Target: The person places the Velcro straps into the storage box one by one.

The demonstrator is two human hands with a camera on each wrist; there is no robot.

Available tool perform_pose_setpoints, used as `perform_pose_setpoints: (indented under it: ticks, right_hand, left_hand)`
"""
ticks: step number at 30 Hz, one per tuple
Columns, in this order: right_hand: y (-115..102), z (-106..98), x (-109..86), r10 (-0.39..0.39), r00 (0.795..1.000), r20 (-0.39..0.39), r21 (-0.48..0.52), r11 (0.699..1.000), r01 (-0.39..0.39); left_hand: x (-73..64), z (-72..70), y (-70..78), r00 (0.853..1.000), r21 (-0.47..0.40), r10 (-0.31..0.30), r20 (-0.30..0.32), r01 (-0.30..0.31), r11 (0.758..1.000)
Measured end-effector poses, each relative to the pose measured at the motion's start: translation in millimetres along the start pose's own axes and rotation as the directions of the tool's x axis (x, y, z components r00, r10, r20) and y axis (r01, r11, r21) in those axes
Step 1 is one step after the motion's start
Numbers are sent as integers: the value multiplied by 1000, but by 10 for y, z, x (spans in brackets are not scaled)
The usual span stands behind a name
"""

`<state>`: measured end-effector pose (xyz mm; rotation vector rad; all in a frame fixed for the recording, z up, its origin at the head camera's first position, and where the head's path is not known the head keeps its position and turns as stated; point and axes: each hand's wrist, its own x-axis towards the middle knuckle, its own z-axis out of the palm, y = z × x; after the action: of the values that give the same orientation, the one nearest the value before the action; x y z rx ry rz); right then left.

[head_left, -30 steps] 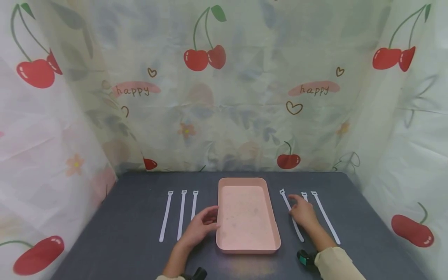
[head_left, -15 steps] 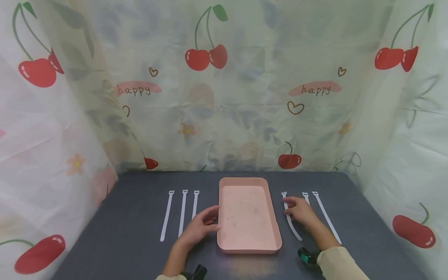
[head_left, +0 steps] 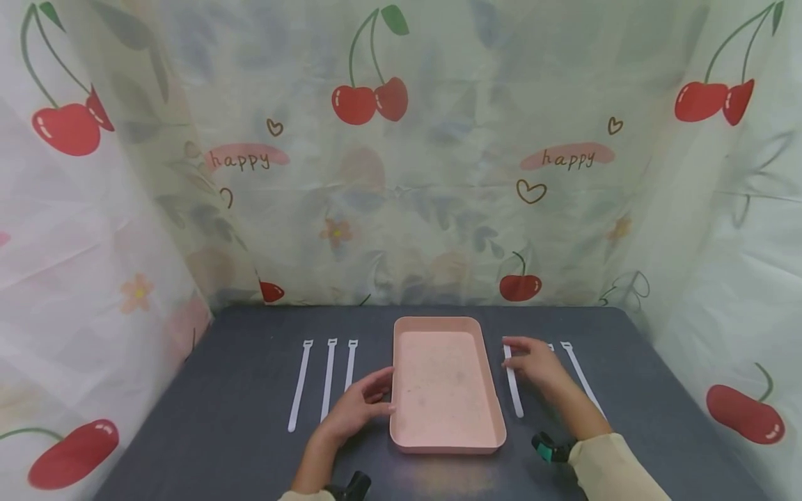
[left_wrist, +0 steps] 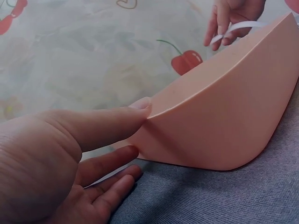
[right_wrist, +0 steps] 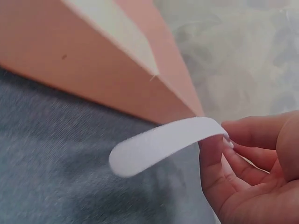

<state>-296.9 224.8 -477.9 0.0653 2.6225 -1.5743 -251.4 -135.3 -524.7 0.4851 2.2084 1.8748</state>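
Note:
My right hand (head_left: 536,360) pinches a white cable strap (head_left: 514,390) near its slotted head end, just right of the pink tray. In the right wrist view the strap (right_wrist: 163,144) arches from between thumb and fingers, its rounded tail raised off the dark cloth. My left hand (head_left: 358,408) touches the left side of the pink tray (head_left: 447,449). The left wrist view shows the thumb (left_wrist: 117,123) against the tray's rim and the extended fingers (left_wrist: 105,165) by its outer wall. Nothing lies inside the tray.
Left of the tray lie three more white straps (head_left: 301,386), the nearest partly behind my left hand. Another strap (head_left: 583,376) lies right of my right hand, which mostly hides one more. A cherry-print curtain (head_left: 401,209) surrounds the dark table (head_left: 250,390).
My right hand has taken hold of the strap nearest the tray's right side, straightened it and raised it, moving slightly away from me. The left hand stays at the tray.

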Motion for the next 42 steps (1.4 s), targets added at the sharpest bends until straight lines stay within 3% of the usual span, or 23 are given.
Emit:
perform_pose_setpoints:
  ticks: [10, 23, 34, 42]
  right_hand:
    - [-265, 12, -24, 3, 999, 49, 160, 987, -11]
    - [-582, 178, 1, -44, 993, 110, 273, 962, 12]
    - [-628, 468, 92, -71, 987, 147, 340, 940, 18]
    - [-621, 701, 184, -37, 983, 179, 360, 932, -31]
  left_hand:
    - [-28, -13, 33, 998, 19, 18, 60, -20, 1000]
    - [-36, -35, 34, 996, 14, 29, 88, -30, 999]
    - [-20, -42, 34, 995, 13, 33, 96, -35, 999]
    - [-6, -42, 6, 995, 12, 34, 94, -35, 999]
